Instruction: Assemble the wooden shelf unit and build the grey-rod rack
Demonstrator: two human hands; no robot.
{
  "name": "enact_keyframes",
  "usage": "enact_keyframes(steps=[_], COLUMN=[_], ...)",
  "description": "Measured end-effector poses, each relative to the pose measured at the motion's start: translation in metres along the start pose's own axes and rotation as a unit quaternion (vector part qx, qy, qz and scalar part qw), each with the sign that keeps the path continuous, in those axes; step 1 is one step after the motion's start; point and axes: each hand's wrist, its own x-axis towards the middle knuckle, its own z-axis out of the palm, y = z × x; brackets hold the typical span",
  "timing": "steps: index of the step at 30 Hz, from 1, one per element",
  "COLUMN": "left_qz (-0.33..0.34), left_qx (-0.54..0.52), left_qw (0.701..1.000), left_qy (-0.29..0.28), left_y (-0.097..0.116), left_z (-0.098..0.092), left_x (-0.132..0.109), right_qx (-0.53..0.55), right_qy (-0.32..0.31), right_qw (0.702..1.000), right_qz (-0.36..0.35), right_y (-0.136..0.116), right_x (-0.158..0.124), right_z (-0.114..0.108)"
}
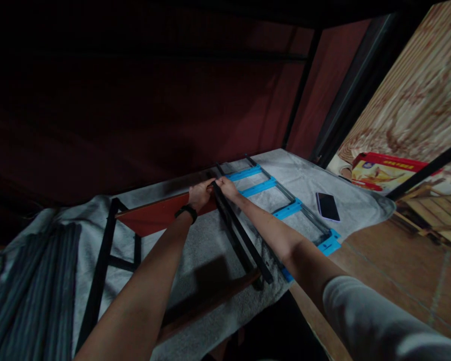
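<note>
A black frame of square bars (244, 235) and reddish-brown boards (152, 213) stands on a grey cloth-covered surface. At its far corner, my left hand (200, 194), with a dark band on the wrist, is closed where the board meets the black bar. Right beside it, my right hand (227, 188) has its fingers closed around the end of the same bar. The fingertips of both hands are partly hidden, and any small part between them cannot be made out. To the right lie thin dark frames with blue strips (258, 187).
A bundle of dark rods (41, 281) lies at the left. A phone (327, 206) rests on the cloth (300, 173) at the right. Beyond the edge are a red and yellow box (379, 173) and wooden slats (439, 215). A dark red curtain (173, 115) hangs behind.
</note>
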Motion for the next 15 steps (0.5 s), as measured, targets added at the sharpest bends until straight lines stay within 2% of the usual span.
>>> enact_keyframes(steps=[8,15], left_qz=[-0.001,0.003], left_qx=[0.000,-0.007], left_qw=[1.000,1.000], left_qy=[0.001,-0.005], left_y=[0.000,-0.002], left_z=[0.001,0.001], left_x=[-0.002,-0.002], right_qx=[0.039,0.053], right_qy=[0.009,-0.002], right_qw=[0.999,0.998], right_qz=[-0.016,-0.029], right_y=[0.004,0.008], right_x=[-0.013,-0.009], right_z=[0.004,0.004])
